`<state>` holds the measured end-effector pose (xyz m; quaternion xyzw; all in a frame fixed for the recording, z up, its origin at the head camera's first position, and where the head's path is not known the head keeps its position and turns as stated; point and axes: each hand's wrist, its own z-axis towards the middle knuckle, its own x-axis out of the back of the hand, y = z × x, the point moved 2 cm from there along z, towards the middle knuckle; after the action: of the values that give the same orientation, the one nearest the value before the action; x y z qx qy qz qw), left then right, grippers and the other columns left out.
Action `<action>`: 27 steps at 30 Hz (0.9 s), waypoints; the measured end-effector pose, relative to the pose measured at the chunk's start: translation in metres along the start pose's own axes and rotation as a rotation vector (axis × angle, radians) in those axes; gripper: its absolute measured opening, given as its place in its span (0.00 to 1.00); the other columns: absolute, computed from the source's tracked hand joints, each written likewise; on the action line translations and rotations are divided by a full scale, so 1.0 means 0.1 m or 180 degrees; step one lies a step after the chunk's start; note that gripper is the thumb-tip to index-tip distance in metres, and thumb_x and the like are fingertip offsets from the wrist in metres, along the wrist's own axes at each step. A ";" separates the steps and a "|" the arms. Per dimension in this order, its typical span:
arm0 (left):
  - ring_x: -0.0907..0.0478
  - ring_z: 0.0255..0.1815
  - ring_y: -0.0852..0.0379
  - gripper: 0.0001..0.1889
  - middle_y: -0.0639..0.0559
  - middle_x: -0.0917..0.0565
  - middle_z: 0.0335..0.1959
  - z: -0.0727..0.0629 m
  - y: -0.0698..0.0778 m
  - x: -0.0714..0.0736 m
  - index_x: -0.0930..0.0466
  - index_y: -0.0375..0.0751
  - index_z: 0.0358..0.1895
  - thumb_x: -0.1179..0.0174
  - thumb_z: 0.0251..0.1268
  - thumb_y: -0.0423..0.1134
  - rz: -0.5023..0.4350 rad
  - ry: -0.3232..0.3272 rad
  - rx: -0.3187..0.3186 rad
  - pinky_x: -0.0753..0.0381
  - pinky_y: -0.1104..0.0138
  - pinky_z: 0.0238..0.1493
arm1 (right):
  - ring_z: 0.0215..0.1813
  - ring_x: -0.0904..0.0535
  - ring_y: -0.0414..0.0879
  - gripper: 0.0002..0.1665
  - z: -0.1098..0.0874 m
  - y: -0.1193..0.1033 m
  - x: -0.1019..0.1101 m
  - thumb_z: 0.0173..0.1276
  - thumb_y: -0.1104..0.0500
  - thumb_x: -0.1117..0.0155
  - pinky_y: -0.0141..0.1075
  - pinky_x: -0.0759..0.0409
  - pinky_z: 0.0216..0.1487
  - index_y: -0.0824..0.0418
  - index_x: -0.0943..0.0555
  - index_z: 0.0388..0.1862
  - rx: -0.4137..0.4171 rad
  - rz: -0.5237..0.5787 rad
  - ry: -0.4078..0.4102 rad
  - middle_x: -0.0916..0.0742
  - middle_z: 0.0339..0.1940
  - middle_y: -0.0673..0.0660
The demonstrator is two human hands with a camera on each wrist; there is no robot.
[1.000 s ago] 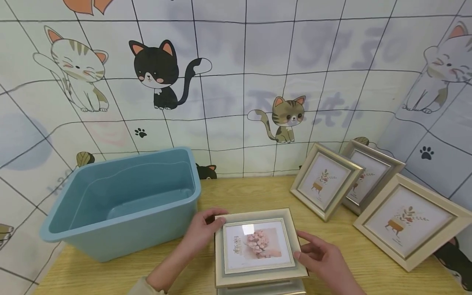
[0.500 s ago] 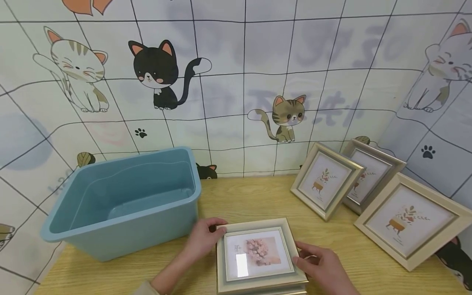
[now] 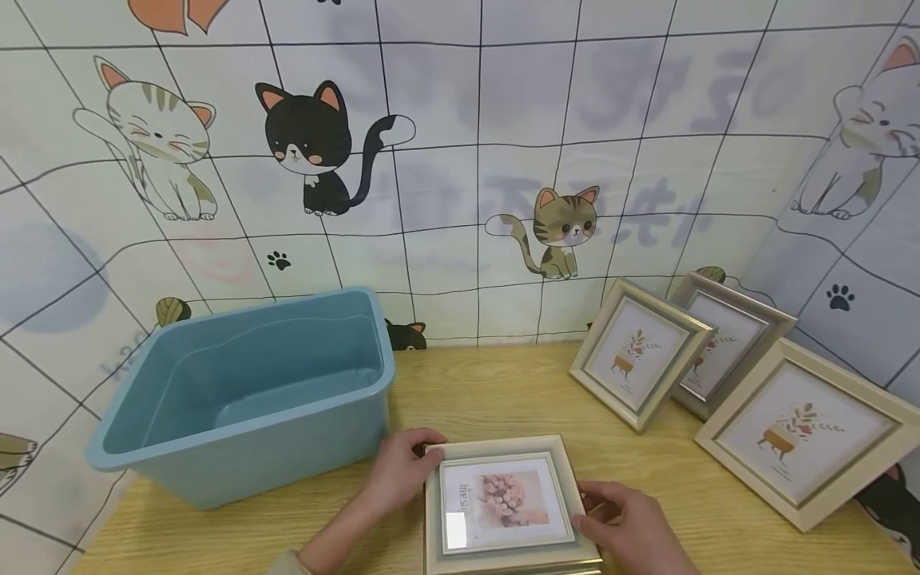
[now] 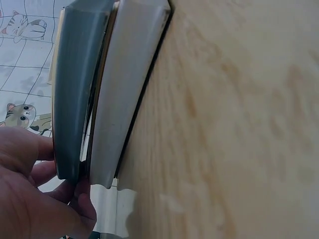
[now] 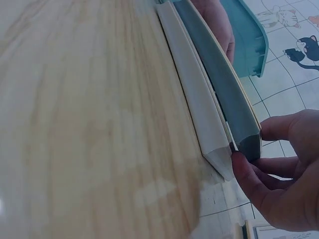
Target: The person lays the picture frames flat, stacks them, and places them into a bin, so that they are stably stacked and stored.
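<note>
Pale wood tabletop [image 3: 474,399] fills the lower part of the view, with cat-print tiled wall covering [image 3: 446,184] behind.

We start nearest. Pink-flower photo frame [image 3: 509,503] lies face up at bottom centre, print turned sideways, over a lower frame [image 4: 122,94]. Both wrist views show a thin gap between their sides, so we can't call full contact.

Left hand [image 3: 402,471] pinches the flower frame's upper-left corner, thumb on the rim, fingers curled under. Right hand [image 3: 621,515] pinches its right side, thumb on top, one fingertip at the gap in the right wrist view.

Change: against a second ago, the flower frame sits lower in the view, and the lower frame's strip below it has thinned to a gilt edge at bottom right. We read that as the two nearly lined up; both grips are kept, so we'd call it unfinished.

Farther out, blue plastic bin [image 3: 287,457] at left, unchanged. Right side, three potted-plant picture frames stand tilted, also unchanged: gold-edged frame [image 3: 640,355], brownish-silver frame [image 3: 733,335] partly behind it, wide cream frame [image 3: 808,435] at far right.
</note>
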<state>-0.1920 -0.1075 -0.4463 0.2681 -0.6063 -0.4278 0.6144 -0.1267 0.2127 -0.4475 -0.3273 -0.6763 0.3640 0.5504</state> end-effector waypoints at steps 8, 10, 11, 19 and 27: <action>0.22 0.36 0.56 0.07 0.50 0.13 0.40 -0.02 0.02 0.01 0.12 0.36 0.45 0.35 0.68 0.32 0.0041 -0.0127 -0.0001 0.23 0.66 0.35 | 0.37 0.19 0.44 0.26 -0.01 0.05 0.00 0.66 0.61 0.27 0.34 0.19 0.34 0.76 0.20 0.58 0.0132 0.0028 -0.0085 0.13 0.36 0.53; 0.22 0.36 0.56 0.08 0.50 0.13 0.41 -0.03 0.02 0.02 0.12 0.36 0.47 0.35 0.69 0.33 -0.0011 -0.0203 0.0028 0.22 0.65 0.32 | 0.37 0.19 0.43 0.26 -0.01 0.06 0.01 0.66 0.61 0.27 0.34 0.19 0.34 0.76 0.19 0.58 0.0148 0.0024 -0.0094 0.13 0.37 0.53; 0.22 0.36 0.55 0.08 0.49 0.13 0.41 -0.03 0.02 0.02 0.12 0.35 0.47 0.35 0.70 0.33 -0.0047 -0.0234 0.0036 0.22 0.65 0.31 | 0.37 0.19 0.42 0.26 -0.01 0.06 0.01 0.66 0.61 0.27 0.34 0.19 0.34 0.76 0.19 0.58 0.0155 0.0021 -0.0093 0.13 0.37 0.53; 0.22 0.38 0.55 0.09 0.50 0.13 0.42 -0.01 -0.04 0.03 0.12 0.37 0.48 0.35 0.69 0.35 -0.0130 -0.0269 0.0011 0.22 0.65 0.35 | 0.37 0.19 0.41 0.25 -0.01 0.06 0.01 0.67 0.60 0.27 0.34 0.20 0.34 0.75 0.19 0.58 0.0189 -0.0011 -0.0106 0.13 0.37 0.52; 0.21 0.40 0.56 0.09 0.49 0.12 0.42 0.01 -0.10 0.04 0.11 0.35 0.47 0.33 0.68 0.34 -0.0334 -0.0247 -0.0029 0.22 0.67 0.39 | 0.38 0.19 0.38 0.20 0.00 0.01 0.12 0.71 0.60 0.31 0.34 0.19 0.36 0.71 0.17 0.57 0.0414 -0.0041 -0.0028 0.12 0.41 0.54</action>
<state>-0.1952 -0.1155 -0.4528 0.2800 -0.6128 -0.4722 0.5684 -0.1288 0.2236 -0.4423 -0.2849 -0.6558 0.4050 0.5698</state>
